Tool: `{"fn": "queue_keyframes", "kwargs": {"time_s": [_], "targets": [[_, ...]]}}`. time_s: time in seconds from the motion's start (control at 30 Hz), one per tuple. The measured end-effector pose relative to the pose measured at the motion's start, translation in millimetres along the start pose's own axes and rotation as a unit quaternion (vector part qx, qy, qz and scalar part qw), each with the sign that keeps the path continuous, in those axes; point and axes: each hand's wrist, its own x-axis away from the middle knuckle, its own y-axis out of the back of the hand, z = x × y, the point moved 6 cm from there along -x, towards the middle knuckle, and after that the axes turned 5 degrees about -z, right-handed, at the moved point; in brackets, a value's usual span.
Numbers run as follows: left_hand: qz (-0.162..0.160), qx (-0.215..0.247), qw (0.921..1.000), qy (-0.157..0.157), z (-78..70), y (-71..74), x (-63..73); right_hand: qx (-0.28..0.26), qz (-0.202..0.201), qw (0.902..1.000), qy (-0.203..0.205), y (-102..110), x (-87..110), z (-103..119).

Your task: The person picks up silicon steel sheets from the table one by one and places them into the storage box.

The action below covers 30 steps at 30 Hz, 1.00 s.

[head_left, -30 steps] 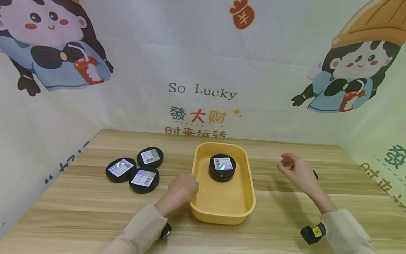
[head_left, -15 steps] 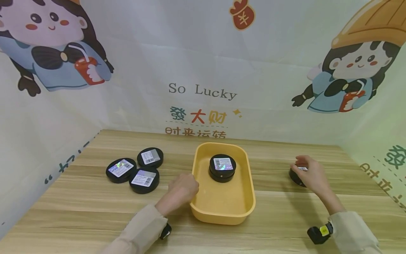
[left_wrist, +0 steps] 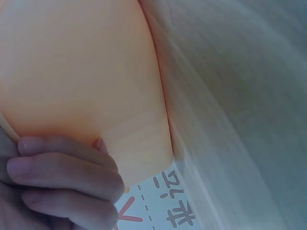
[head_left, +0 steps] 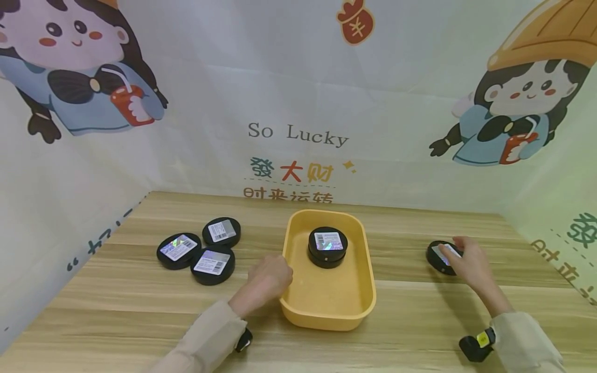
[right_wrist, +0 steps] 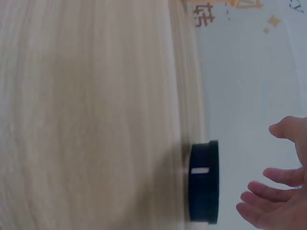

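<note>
Pale wood-grain table [head_left: 401,326] meets a white printed backdrop [head_left: 205,98]. Curled fingers of the left hand [head_left: 269,277] grip the left rim of a rounded yellow plastic tray [head_left: 322,322], which holds two stacked round black discs [head_left: 327,248]. Right of it lies a lone round black disc with a silvery label [head_left: 436,260]; the right hand [head_left: 473,267] hovers there, fingers loosely spread, though contact is hard to judge. An off-centre pinch could skid that disc; a tug on the tray could topple the stack.
</note>
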Motion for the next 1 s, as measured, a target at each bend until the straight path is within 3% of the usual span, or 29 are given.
{"fn": "queue_keyframes", "kwargs": {"time_s": [0.5,1.0], "targets": [[0.005,0.0,1.0,0.0,0.9,-0.7,0.0,0.059,0.073,0.9946,-0.045,-13,-1.9,-24],[0.005,-0.006,1.0,-0.001,0.4,-0.3,0.0,0.069,0.139,0.9849,-0.077,-22,-7.9,-37]]}}
